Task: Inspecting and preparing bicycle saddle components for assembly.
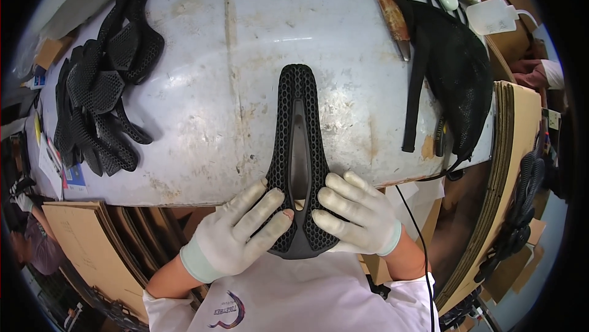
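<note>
A black bicycle saddle with a honeycomb-lattice top and a long central slot lies in front of me, its narrow nose pointing away over the table. The wide rear end reaches past the table's near edge, close to my body. My left hand, in a white glove with worn fingertips, grips the rear left side, fingers laid across the top. On the rear right side, my right hand, in a matching glove, holds it the same way. Both thumbs are hidden, and so is the underside of the saddle.
Several black honeycomb saddle pads are heaped at the table's left. At the right lie a wooden-handled tool, a black mesh bag and a cutter. Cardboard stacks flank me; a black cable hangs by my right arm.
</note>
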`<act>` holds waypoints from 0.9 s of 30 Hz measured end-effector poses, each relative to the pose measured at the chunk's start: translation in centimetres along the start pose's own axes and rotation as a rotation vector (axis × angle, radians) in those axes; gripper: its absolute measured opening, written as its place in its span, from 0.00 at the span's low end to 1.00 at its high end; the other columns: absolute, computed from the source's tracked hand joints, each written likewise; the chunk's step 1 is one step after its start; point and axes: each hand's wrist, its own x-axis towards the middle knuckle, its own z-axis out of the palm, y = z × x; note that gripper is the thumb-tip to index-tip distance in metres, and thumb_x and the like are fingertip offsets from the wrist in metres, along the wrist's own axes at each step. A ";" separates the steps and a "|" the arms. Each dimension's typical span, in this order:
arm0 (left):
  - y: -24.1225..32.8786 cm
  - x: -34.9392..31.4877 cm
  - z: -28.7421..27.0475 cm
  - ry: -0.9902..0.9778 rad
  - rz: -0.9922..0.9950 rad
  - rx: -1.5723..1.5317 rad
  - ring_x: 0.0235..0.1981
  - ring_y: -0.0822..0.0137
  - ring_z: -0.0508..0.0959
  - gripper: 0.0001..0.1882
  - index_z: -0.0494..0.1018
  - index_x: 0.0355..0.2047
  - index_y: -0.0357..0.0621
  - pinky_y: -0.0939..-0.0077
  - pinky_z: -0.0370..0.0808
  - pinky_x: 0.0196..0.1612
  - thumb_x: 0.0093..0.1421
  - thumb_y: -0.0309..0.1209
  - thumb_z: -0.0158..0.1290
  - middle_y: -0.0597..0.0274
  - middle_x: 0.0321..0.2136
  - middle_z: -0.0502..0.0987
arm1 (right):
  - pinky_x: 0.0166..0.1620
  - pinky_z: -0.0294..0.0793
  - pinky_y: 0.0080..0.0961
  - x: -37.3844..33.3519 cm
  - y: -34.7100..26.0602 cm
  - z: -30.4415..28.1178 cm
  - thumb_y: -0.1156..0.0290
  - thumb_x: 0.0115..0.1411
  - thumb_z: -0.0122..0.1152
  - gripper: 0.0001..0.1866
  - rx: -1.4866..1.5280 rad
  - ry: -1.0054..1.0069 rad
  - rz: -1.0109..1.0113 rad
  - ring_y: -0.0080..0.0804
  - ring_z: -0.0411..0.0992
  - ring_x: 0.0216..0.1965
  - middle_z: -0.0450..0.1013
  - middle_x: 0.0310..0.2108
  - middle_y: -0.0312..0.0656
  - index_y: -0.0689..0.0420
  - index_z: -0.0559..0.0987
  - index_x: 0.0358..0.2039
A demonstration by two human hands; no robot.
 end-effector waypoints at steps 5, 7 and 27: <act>-1.7 -0.1 0.9 0.113 0.033 -0.381 0.58 0.36 0.77 0.37 0.74 0.62 0.40 0.49 0.80 0.58 0.57 0.47 0.68 0.41 0.60 0.74 | 0.61 0.77 0.45 -0.8 0.4 0.3 0.63 0.60 0.62 0.18 -0.023 -0.012 -0.020 0.51 0.75 0.60 0.77 0.53 0.48 0.55 0.82 0.49; -0.5 0.9 0.9 0.214 -0.461 -0.976 0.58 0.46 0.79 0.46 0.63 0.69 0.31 0.53 0.77 0.60 0.63 0.53 0.64 0.36 0.59 0.74 | 0.61 0.78 0.46 -0.3 0.6 0.6 0.61 0.61 0.63 0.18 0.021 0.018 -0.027 0.52 0.75 0.61 0.77 0.53 0.48 0.55 0.82 0.49; 2.2 -0.4 -1.6 0.074 -0.752 -1.441 0.40 0.65 0.86 0.47 0.57 0.68 0.22 0.70 0.84 0.45 0.63 0.45 0.66 0.50 0.47 0.80 | 0.56 0.79 0.49 -4.4 -4.2 2.9 0.41 0.63 0.66 0.33 0.591 0.217 -0.138 0.50 0.79 0.55 0.78 0.53 0.50 0.59 0.81 0.52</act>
